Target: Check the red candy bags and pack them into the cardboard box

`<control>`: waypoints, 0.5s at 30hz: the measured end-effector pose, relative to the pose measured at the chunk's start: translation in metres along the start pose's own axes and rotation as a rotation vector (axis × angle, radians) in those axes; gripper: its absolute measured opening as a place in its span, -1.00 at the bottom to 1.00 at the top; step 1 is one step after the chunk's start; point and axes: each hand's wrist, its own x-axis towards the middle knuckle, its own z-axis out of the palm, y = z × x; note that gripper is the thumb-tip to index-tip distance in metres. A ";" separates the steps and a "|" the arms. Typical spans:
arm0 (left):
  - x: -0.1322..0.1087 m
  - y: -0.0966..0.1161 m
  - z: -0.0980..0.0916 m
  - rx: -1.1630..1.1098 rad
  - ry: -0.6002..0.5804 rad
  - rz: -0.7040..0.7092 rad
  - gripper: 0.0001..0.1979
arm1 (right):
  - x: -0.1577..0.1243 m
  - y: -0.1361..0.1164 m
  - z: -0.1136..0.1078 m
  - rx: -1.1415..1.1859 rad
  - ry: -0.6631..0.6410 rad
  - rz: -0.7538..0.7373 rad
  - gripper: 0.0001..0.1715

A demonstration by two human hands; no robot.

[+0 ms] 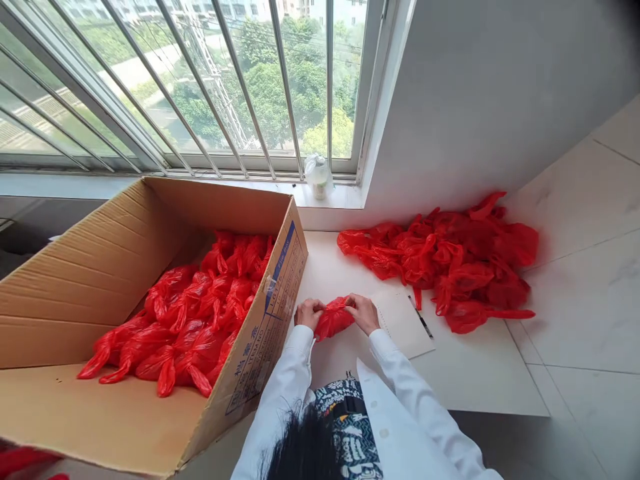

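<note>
A small red plastic bag [333, 319] sits between both my hands, just above the white surface. My left hand [309, 312] is closed on its left end. My right hand [363, 312] is closed on its right end. Both arms wear white sleeves. To the left stands a large open cardboard box [95, 280] filled with several tied red bags [190, 313]. Behind my hands, toward the wall, lies a loose pile of red bags [450, 257].
A white sheet of paper [400, 323] with a black pen [423, 321] lies by my right hand. A small wrapped bottle [319, 175] stands on the windowsill under the barred window. A grey wall rises behind the pile. Tiled floor spreads to the right.
</note>
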 end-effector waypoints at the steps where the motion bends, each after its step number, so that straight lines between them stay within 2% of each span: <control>1: 0.002 -0.003 -0.001 -0.025 0.015 -0.012 -0.85 | 0.001 0.005 -0.001 0.079 0.028 0.047 -0.94; 4: 0.004 -0.013 -0.003 -0.074 0.048 -0.042 -0.86 | 0.001 0.017 0.001 0.279 0.119 0.189 -0.88; 9: -0.003 -0.016 -0.002 -0.039 0.048 -0.028 -0.74 | -0.011 0.022 0.016 0.269 0.178 0.257 -0.81; 11: -0.009 -0.009 -0.001 -0.004 0.017 0.031 -0.61 | -0.016 0.016 0.019 0.211 0.155 0.205 -0.74; 13: -0.013 0.003 0.003 0.025 -0.029 0.098 -0.49 | -0.020 0.009 0.019 0.050 0.111 0.101 -0.66; 15: -0.016 0.014 0.007 0.050 -0.072 0.136 -0.51 | -0.020 0.000 0.018 -0.153 0.068 -0.016 -0.67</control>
